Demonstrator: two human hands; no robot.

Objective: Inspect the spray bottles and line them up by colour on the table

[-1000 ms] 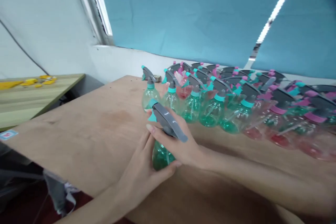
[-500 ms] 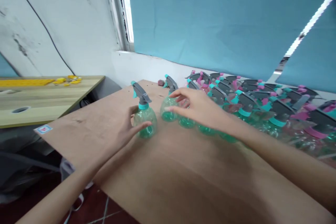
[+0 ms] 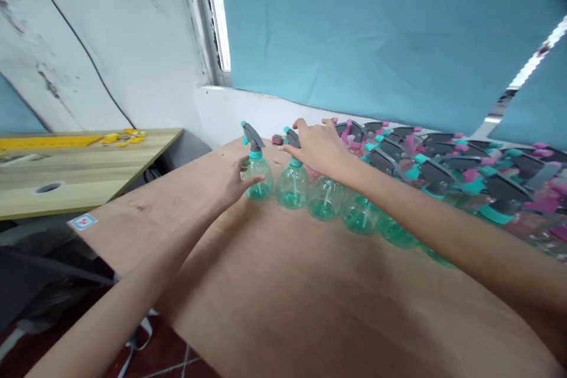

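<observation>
At the left end of the row stands a clear green spray bottle [image 3: 260,180] with a teal collar and grey trigger head, upright on the table. My left hand [image 3: 241,182] is wrapped round its body, the thumb across the front and the fingers on the far left side. Beside it is a second green spray bottle [image 3: 292,188], a small gap apart. My right hand [image 3: 319,144] is over the row with fingers spread, near that second bottle's trigger head and partly covering it. The third green spray bottle [image 3: 326,199] has its head hidden behind this hand.
Many more spray bottles with grey, teal and pink heads [image 3: 436,171] crowd the right side of the wooden table [image 3: 283,289]. A small dark red block [image 3: 277,139] lies near the wall. Another table [image 3: 88,174] with yellow pieces [image 3: 124,137] is at left.
My left hand has moved the left bottle back and toward the row. My right hand has let go of the second bottle's body and risen with fingers spread.
</observation>
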